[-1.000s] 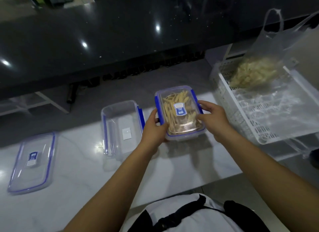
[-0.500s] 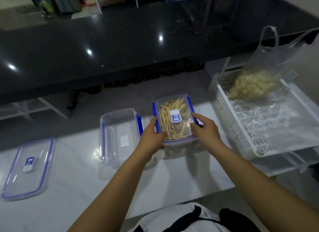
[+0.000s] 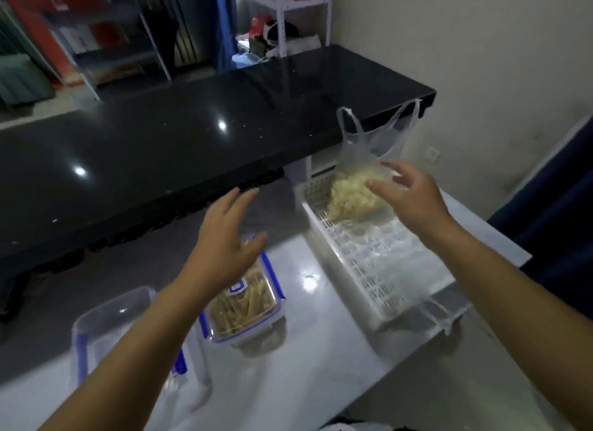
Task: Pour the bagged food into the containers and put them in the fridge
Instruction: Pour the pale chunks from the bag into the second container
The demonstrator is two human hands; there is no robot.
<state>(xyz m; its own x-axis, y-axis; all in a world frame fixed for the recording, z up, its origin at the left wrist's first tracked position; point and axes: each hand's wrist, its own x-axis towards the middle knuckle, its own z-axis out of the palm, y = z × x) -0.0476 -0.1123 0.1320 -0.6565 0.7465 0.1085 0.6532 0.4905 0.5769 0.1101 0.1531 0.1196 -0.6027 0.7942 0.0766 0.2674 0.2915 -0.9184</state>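
Observation:
A lidded clear container (image 3: 247,305) with blue clips, filled with pale yellow food sticks, sits on the white counter (image 3: 321,360). My left hand (image 3: 224,241) hovers above its far end, fingers spread, holding nothing. My right hand (image 3: 407,196) is raised in front of a thin plastic bag (image 3: 353,190) of pale food, fingers spread, empty. The bag stands in the far end of a white slotted basket (image 3: 372,270). An empty clear container (image 3: 106,331) with blue clips stands to the left, partly behind my left forearm.
A glossy black countertop (image 3: 192,148) runs across behind the white counter. A cream wall is at the right, with a dark blue edge (image 3: 558,206) beside the basket. Shelving (image 3: 288,16) and clutter fill the background.
Both hands have let go of the filled container and lifted away; the right hand moved right toward the bag in the basket. The view tilted up, and the loose lid left the frame.

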